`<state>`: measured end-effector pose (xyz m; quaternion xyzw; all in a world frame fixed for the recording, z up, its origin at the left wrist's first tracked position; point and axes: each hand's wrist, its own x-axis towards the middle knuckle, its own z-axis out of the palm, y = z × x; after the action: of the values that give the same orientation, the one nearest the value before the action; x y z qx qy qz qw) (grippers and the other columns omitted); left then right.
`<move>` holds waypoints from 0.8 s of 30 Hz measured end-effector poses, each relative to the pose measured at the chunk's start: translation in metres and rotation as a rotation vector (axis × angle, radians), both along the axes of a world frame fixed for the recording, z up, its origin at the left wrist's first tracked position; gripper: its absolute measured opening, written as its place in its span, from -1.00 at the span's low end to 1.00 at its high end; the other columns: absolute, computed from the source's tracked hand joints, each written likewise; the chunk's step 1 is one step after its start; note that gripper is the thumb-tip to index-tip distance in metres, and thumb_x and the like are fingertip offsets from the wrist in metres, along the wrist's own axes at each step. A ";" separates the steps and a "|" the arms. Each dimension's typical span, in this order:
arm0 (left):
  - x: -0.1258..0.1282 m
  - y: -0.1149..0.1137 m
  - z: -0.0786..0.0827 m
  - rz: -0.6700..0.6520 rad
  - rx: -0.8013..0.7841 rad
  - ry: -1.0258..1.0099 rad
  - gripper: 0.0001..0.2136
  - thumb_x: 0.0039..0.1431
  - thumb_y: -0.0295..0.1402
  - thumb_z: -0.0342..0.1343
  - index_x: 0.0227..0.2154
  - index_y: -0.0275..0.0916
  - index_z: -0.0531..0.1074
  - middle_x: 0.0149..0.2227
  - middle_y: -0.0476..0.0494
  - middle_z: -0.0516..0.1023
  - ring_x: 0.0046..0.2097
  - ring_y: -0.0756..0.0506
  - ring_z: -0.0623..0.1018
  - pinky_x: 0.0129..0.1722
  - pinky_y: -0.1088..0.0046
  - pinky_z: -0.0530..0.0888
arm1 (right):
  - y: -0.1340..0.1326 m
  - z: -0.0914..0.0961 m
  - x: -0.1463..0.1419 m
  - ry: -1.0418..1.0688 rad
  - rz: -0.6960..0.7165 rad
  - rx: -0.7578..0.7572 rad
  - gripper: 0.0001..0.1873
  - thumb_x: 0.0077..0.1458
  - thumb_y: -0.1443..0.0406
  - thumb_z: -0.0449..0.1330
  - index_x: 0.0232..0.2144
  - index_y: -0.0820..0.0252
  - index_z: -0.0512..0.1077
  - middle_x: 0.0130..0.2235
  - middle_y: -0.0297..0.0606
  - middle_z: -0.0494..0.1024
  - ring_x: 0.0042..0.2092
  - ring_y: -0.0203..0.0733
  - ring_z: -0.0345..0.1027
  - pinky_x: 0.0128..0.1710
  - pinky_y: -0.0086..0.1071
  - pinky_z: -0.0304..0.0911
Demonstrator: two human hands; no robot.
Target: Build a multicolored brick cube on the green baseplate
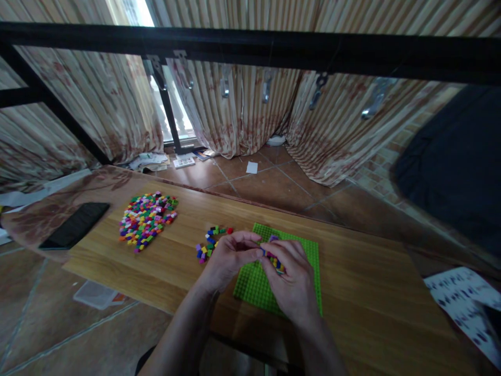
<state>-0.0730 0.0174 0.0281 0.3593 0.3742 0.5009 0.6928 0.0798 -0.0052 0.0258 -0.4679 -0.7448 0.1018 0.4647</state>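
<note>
Over the green baseplate [250, 287] my two hands meet. My right hand [293, 277] grips a small multicoloured cluster of toy bricks [277, 262], mostly yellow, purple and blue, partly covered by the fingers. At its left end, my left hand [230, 257] is closed, thumb and fingertips pinched together; whatever is between them is too small to make out. A purple brick [273, 238] shows on the baseplate just beyond the right fingers. Left of the left hand lies a loose group of coloured bricks [203, 251].
A large pile of mixed bricks [146, 219] lies toward the left end of the wooden table [364, 292]. A black tablet-like object [76, 225] rests beyond that end. A dark bar with metal hooks [250, 49] crosses above, and a clear plastic box [96, 294] is on the floor.
</note>
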 end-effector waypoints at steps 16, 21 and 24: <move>0.003 -0.002 0.002 -0.031 -0.027 0.082 -0.69 -0.14 -0.26 0.42 -0.34 -0.31 0.57 -0.46 -0.04 0.56 -0.43 0.06 0.47 -0.36 0.54 0.39 | -0.001 0.001 0.003 0.038 0.003 -0.081 -0.84 0.14 0.35 0.21 -0.20 0.06 0.48 -0.20 -0.28 0.58 -0.10 -0.10 0.39 -0.10 -0.18 0.30; 0.007 -0.002 0.001 -0.036 0.019 0.084 -0.70 -0.15 -0.28 0.42 -0.35 -0.32 0.55 -0.44 -0.05 0.58 -0.39 0.03 0.49 -0.31 0.51 0.41 | -0.001 0.000 0.009 0.034 0.040 -0.098 -0.83 0.16 0.34 0.21 -0.18 0.04 0.49 -0.20 -0.29 0.57 -0.10 -0.12 0.38 -0.11 -0.19 0.30; 0.011 -0.002 -0.002 -0.014 0.053 0.136 -0.72 -0.08 -0.26 0.37 -0.32 -0.31 0.54 -0.44 -0.04 0.57 -0.39 0.02 0.48 -0.31 0.51 0.40 | 0.000 -0.003 0.017 0.088 -0.004 -0.127 -0.87 0.16 0.28 0.22 -0.20 0.03 0.51 -0.21 -0.29 0.57 -0.11 -0.12 0.38 -0.11 -0.20 0.29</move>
<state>-0.0619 0.0152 0.0264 0.4133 0.4043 0.4803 0.6596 0.0966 -0.0048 0.0226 -0.4931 -0.7147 0.1685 0.4667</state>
